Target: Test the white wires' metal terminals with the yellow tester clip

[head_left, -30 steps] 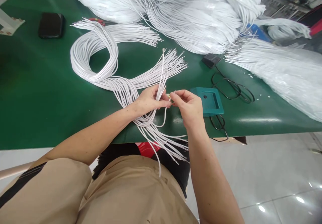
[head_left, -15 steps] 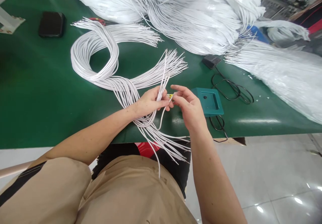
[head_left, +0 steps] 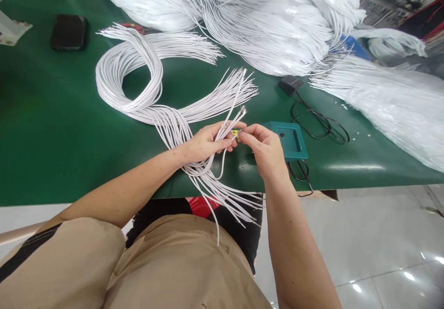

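Note:
My left hand (head_left: pixel 207 141) is closed round a few thin white cables (head_left: pixel 231 119) whose stripped ends stick up past my fingers. My right hand (head_left: pixel 265 149) pinches a small yellow-tipped wire end (head_left: pixel 236 133) right beside the left thumb. Both hands hover over the near edge of the green table (head_left: pixel 52 138). A looped bundle of white cables (head_left: pixel 128 82) lies on the table behind my hands, and its loose tails (head_left: pixel 225 198) hang over the edge onto my lap.
A teal block with a recess (head_left: pixel 290 140) sits just right of my right hand, with a black cord (head_left: pixel 321 126) and black pedal (head_left: pixel 290 84) behind it. Large heaps of white cable (head_left: pixel 263 17) fill the back. A black case (head_left: pixel 68 32) lies far left.
The cable ends in my left hand have tilted to the right and dropped lower. My right fingers opened briefly, then closed again on the yellow-tipped wire end.

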`<action>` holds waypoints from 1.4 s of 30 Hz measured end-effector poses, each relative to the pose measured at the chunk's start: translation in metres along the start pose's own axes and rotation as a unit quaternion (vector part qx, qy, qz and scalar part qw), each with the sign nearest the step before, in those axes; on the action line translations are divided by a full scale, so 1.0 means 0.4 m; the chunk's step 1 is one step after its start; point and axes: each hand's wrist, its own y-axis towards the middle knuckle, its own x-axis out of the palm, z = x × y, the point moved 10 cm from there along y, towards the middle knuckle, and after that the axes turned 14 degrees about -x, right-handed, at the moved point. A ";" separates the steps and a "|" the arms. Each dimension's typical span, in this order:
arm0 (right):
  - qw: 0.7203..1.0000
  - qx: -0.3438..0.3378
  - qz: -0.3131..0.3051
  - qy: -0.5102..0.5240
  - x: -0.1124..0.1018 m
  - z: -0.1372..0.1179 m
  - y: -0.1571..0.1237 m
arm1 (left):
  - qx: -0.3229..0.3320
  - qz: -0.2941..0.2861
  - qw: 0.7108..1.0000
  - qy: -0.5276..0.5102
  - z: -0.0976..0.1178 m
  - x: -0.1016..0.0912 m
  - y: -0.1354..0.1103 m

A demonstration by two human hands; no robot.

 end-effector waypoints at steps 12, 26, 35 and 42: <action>0.996 -0.010 -0.082 -0.034 0.029 -0.009 0.000 | 0.008 0.021 0.999 0.029 0.002 -0.012 0.002; 0.799 -0.329 -0.167 -0.474 0.081 -0.088 -0.015 | -0.108 0.017 0.986 -0.123 -0.047 -0.033 0.017; 0.765 -0.250 -0.209 -0.555 0.023 -0.016 0.050 | -0.079 0.080 0.994 -0.014 -0.085 -0.073 0.041; 0.780 -0.251 -0.213 -0.532 0.017 -0.009 0.062 | -0.075 0.105 0.992 -0.002 -0.106 -0.084 0.050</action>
